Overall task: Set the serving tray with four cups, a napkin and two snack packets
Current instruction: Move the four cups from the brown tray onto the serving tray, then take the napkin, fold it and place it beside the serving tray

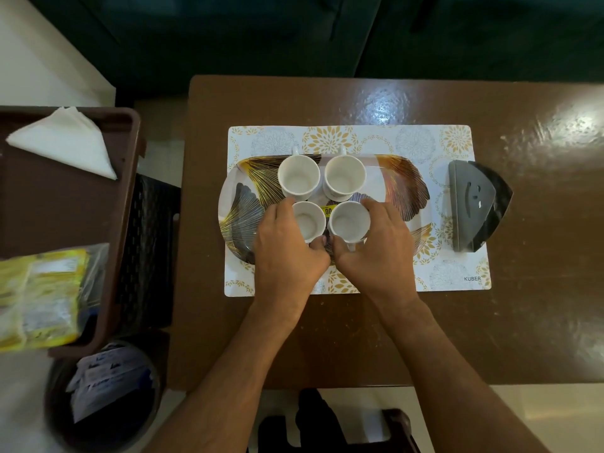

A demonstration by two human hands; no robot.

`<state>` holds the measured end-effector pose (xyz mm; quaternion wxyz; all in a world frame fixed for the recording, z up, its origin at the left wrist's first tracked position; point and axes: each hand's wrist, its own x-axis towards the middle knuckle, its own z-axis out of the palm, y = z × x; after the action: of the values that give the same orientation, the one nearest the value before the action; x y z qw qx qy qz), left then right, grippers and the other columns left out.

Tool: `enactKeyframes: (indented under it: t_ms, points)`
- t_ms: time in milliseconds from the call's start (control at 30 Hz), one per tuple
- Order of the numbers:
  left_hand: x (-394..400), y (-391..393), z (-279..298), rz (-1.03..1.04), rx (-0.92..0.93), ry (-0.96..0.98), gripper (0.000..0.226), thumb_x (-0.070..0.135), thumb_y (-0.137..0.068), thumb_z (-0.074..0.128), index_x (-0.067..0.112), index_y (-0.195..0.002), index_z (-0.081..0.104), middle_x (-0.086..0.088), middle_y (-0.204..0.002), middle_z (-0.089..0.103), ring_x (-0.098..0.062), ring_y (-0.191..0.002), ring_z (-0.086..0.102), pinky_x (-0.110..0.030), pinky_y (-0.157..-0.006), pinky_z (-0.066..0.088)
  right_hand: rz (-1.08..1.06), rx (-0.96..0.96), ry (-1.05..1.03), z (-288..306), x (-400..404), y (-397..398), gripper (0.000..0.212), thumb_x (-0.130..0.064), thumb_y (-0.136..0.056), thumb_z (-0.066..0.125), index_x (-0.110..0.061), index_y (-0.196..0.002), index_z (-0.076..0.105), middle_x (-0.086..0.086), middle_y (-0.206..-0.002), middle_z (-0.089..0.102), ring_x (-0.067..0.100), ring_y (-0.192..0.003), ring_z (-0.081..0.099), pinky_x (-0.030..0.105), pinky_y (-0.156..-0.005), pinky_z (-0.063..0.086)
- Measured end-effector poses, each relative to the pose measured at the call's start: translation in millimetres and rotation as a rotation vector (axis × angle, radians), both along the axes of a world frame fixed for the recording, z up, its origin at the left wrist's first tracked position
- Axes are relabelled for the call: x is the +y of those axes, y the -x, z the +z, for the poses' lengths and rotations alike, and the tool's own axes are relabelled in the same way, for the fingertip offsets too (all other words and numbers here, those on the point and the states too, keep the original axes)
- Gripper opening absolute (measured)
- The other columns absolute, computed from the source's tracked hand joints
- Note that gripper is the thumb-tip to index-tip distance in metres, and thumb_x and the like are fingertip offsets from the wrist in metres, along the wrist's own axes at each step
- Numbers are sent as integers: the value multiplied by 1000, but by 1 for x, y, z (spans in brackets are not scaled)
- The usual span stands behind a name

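An oval serving tray [408, 188] with a gold and dark leaf pattern lies on a floral placemat [454, 269]. Several white cups stand upright on it in a square. The far left cup [298, 176] and far right cup [344, 176] stand untouched. My left hand [286, 250] is wrapped around the near left cup [308, 220]. My right hand [376, 246] is wrapped around the near right cup [348, 221]. A folded white napkin [67, 140] and yellow snack packets [37, 294] lie in a brown crate at the left.
The brown crate [130, 132] stands left of the brown table [490, 322]. A grey napkin holder [474, 206] sits at the placemat's right edge. A dark bin [104, 397] with papers is at lower left. A dark sofa lies beyond the table.
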<state>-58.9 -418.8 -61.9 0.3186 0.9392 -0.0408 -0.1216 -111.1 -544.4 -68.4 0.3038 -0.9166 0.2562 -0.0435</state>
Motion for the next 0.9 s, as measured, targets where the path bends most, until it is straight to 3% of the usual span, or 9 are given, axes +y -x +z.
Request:
enactKeyframes:
  t_ms: [100, 233, 467, 667, 900]
  points:
    - [2, 0, 1, -9, 8, 8, 70, 27, -74, 89, 15, -136, 57, -2, -128, 64, -21, -121, 60, -23, -89, 39, 0, 3, -3, 0, 1, 0, 66, -30, -73, 83, -4, -130, 60, 12, -119, 64, 29, -110, 62, 28, -85, 42]
    - [7, 2, 5, -25, 1, 5, 72, 35, -76, 87, 19, -138, 54, 1, -129, 63, -21, -122, 60, -30, -89, 49, 0, 1, 30, 6, 3, 1, 66, -33, -73, 82, -4, -128, 59, 10, -118, 62, 28, -108, 60, 24, -84, 38]
    - [31, -7, 20, 15, -35, -14, 78, 39, -84, 82, 14, -149, 47, -7, -147, 57, -27, -138, 54, -45, -109, 52, 19, -88, 187, 30, 21, -8, 72, -43, -80, 73, -3, -138, 53, 13, -138, 56, 29, -131, 49, 36, -106, 43]
    - [84, -40, 34, 36, -101, -38, 75, 41, -88, 77, 14, -151, 46, -7, -146, 57, -25, -137, 53, -38, -108, 48, 102, -70, 203, 39, 59, -40, 71, -44, -83, 71, -7, -140, 52, 11, -140, 55, 28, -133, 49, 38, -108, 39]
    - [173, -95, 41, 97, -126, -89, 74, 40, -89, 75, 12, -151, 44, -10, -145, 55, -27, -137, 52, -42, -109, 48, 192, -51, 222, 40, 129, -96, 70, -45, -89, 67, -7, -144, 49, 12, -144, 53, 29, -136, 47, 43, -113, 42]
